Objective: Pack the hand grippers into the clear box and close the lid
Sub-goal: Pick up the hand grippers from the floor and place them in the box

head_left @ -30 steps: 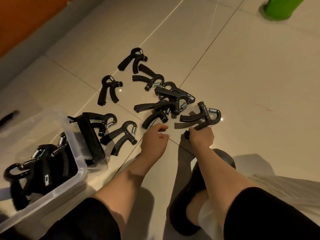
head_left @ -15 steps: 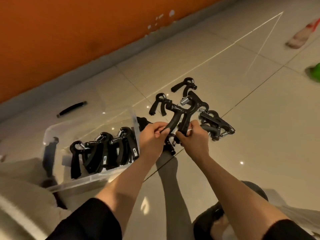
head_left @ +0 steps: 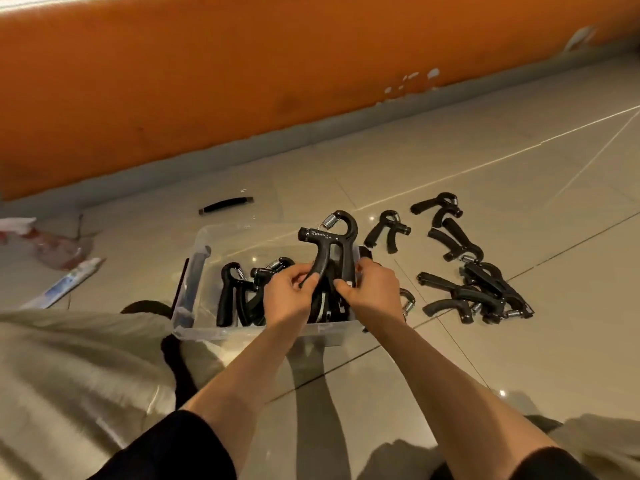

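Note:
I hold one black hand gripper [head_left: 329, 244] upright over the clear box [head_left: 204, 320]. My left hand [head_left: 289, 296] pinches its left handle and my right hand [head_left: 372, 292] pinches its right handle. Inside the box stand several black hand grippers [head_left: 239, 292], partly hidden behind my hands. More black hand grippers lie loose on the tiled floor to the right: a single one [head_left: 388, 230], a pair [head_left: 446, 223] farther back, and a pile [head_left: 481, 296] nearer me.
A black handle strip [head_left: 225, 204] lies on the floor behind the box. An orange wall [head_left: 242, 81] runs along the back. A tube [head_left: 65, 282] and red packaging [head_left: 52, 244] lie at the left. My beige trouser legs frame the bottom corners.
I lifted one gripper off the floor pile with my right hand, took it in both hands and carried it left until it is over the box. My head turned left.

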`<state>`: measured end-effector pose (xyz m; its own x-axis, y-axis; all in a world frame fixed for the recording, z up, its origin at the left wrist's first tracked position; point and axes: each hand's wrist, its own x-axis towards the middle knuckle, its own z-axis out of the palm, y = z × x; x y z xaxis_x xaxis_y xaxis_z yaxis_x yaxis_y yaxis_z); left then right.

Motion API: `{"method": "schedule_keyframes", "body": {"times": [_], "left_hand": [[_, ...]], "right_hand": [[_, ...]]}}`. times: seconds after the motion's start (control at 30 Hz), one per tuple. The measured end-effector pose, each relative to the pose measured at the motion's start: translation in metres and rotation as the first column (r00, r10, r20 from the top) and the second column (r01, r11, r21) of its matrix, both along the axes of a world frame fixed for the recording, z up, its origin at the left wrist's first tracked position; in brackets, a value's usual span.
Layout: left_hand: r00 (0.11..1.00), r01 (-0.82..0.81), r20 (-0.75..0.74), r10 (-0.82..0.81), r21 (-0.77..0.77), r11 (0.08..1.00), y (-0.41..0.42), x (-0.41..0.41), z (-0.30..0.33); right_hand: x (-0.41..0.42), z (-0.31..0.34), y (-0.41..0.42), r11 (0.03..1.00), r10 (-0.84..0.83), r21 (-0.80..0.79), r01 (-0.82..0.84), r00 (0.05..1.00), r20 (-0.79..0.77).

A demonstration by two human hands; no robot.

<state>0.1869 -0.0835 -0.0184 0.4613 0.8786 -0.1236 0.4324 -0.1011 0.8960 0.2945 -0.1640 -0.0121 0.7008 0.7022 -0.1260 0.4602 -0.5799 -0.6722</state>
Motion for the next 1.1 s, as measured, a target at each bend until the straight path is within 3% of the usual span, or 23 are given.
{"method": "schedule_keyframes", "body": {"times": [0.27, 0.5, 0.6, 0.7, 0.8, 0.97, 1.03, 1.1], "left_hand": [[0.977, 0.053, -0.198, -0.079, -0.132, 0.99, 0.029, -0.031, -0.013], [0.937, 0.087, -0.335, -0.104, -0.064, 0.994, 0.059, -0.05, -0.022], [0.924, 0.053, -0.379, -0.059, -0.027, 0.998, 0.067, -0.056, -0.029], [0.924, 0.004, -0.383, -0.011, -0.019, 1.0, 0.077, -0.059, -0.034], [0.939, -0.046, -0.343, 0.026, -0.05, 0.998, 0.083, -0.059, -0.035], [0.941, -0.067, -0.336, 0.027, -0.105, 0.992, 0.091, -0.064, -0.037], [0.955, -0.087, -0.293, 0.045, -0.134, 0.987, 0.094, -0.071, -0.04], [0.973, -0.1, -0.219, 0.068, -0.141, 0.985, 0.097, -0.075, -0.038]], "right_hand": [[-0.023, -0.012, 0.034, 0.979, 0.063, -0.188, -0.076, 0.995, -0.077], [-0.041, -0.021, 0.073, 0.951, 0.072, -0.291, -0.102, 0.991, -0.113], [-0.047, -0.024, 0.084, 0.939, 0.139, -0.314, -0.142, 0.99, -0.033], [-0.052, -0.033, 0.09, 0.961, 0.17, -0.231, -0.153, 0.984, 0.055], [-0.048, -0.039, 0.095, 0.998, -0.001, -0.056, -0.016, 0.958, -0.285], [-0.042, -0.031, 0.103, 0.985, -0.062, 0.063, 0.16, 0.668, -0.742], [-0.047, -0.028, 0.109, 0.983, -0.027, 0.085, 0.164, 0.586, -0.81], [-0.056, -0.031, 0.115, 0.985, 0.061, 0.146, 0.095, 0.594, -0.802]]}}
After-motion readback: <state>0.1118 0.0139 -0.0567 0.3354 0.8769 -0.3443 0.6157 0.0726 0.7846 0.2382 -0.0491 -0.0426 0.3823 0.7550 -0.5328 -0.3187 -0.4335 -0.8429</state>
